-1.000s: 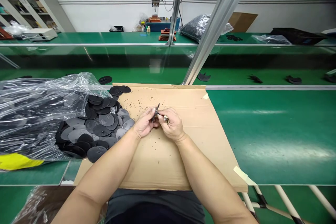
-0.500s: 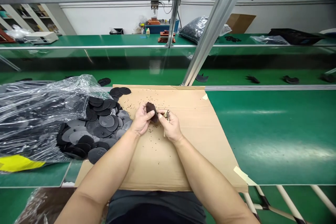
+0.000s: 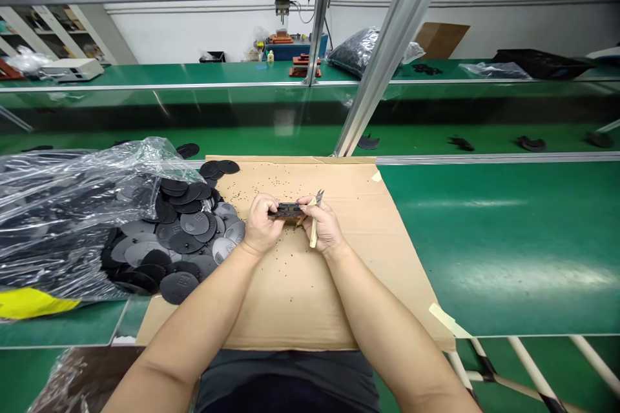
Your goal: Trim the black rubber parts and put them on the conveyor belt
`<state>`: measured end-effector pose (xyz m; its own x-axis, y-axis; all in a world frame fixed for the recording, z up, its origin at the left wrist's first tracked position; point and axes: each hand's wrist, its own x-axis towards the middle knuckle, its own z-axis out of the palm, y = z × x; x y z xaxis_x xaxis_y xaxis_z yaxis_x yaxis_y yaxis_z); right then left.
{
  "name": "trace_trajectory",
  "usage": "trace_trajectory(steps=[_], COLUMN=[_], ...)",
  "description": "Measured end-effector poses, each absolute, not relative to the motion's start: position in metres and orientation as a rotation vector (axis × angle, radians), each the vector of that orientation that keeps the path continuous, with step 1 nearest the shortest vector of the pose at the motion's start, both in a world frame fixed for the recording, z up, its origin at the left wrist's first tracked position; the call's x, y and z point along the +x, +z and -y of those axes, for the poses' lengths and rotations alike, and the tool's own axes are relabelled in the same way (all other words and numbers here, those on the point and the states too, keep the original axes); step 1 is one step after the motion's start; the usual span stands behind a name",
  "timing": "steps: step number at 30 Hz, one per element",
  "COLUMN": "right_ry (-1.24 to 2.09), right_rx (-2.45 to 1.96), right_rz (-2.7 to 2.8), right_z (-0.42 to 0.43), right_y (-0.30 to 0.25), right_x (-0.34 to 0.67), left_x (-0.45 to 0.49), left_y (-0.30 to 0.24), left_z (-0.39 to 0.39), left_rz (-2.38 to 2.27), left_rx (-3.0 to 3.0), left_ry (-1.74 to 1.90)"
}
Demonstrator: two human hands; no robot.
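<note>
Pinching a black disc (image 3: 285,210) edge-on above the cardboard (image 3: 300,297), left hand (image 3: 260,224) grip clamped on its rim; right hand (image 3: 327,229) grip closed round pale-handled cutters (image 3: 314,226), tips hard to make out; at left, pile of discs (image 3: 186,232) half hidden under plastic bag (image 3: 72,200)

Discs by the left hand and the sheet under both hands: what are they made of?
Discs: probably moulded plastic, matte black to grey, thin, raised centre marks; the left hand grips one disc, the right hand a tool. Sheet: likely cardboard, plain matte brown, taped corner.
</note>
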<state>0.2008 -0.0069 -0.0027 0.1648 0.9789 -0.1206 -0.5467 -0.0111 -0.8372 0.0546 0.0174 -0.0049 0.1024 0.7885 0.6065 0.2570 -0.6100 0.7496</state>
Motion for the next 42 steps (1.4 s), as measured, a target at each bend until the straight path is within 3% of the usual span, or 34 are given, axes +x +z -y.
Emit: trace_trajectory(steps=[11, 23, 28, 33, 42], right_ry=[1.303, 1.427, 1.434, 1.468, 1.390], right_rx=[-0.951, -0.735, -0.754, -0.717, -0.636], right_rz=[0.578, 0.428, 0.406, 0.258, 0.053], right_z=[0.005, -0.005, -0.013, -0.018, -0.017], right_y=[0.002, -0.003, -0.008, -0.006, -0.005], right_x=[0.201, 0.220, 0.228, 0.230, 0.222], left_x=[0.054, 0.063, 0.049, 0.057, 0.164], left_y=[-0.005, -0.002, 0.034, 0.070, 0.040], left_z=[-0.015, -0.047, -0.125, -0.194, -0.187], left_rz=[-0.963, -1.181, -1.522, -1.765, -1.433], left_rx=[2.020, 1.340, 1.802, 2.147, 2.257], left_ry=[1.469, 1.517, 1.426, 1.098, 0.939])
